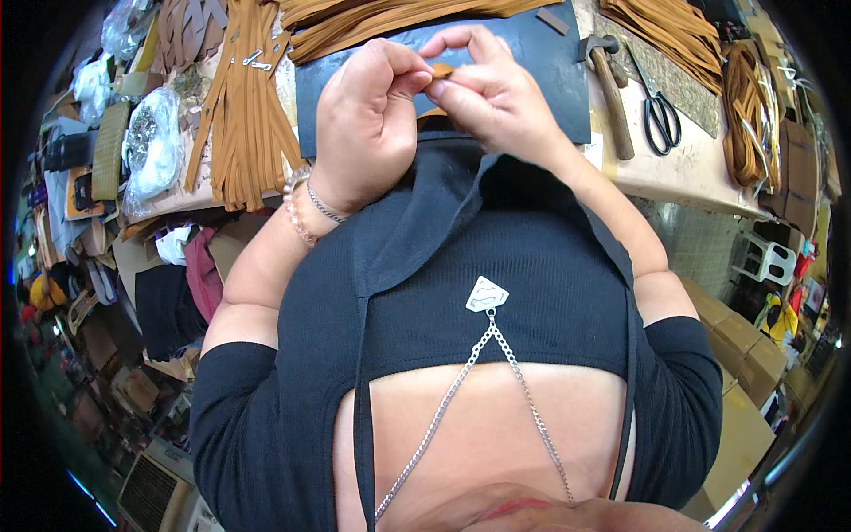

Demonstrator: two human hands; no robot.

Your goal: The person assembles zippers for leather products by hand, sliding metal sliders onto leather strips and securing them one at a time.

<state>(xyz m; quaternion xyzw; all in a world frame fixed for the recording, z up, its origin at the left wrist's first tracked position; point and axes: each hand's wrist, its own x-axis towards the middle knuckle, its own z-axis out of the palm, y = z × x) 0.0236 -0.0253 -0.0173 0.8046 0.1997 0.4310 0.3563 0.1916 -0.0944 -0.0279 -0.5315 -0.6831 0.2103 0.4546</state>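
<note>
My left hand (365, 120) and my right hand (499, 99) meet over a dark cutting board (558, 99). Between their fingertips is a small tan leather piece (441, 70), probably the end of a strip. Thumb and index finger of the left hand pinch one side of it. On the other side, the right thumb presses it against fingers partly hidden behind, with the index finger arched above. Below the hands, a bit of tan strip (433, 113) shows at the top of my dark apron; whether it joins the pinched piece I cannot tell.
Tan leather strips (244, 115) hang over the bench edge at left, with metal zipper pulls (257, 60) on them. More strips (399, 22) lie behind the board. A hammer (610, 89) and black-handled scissors (660, 122) lie at right, near a coiled strip bundle (749, 120).
</note>
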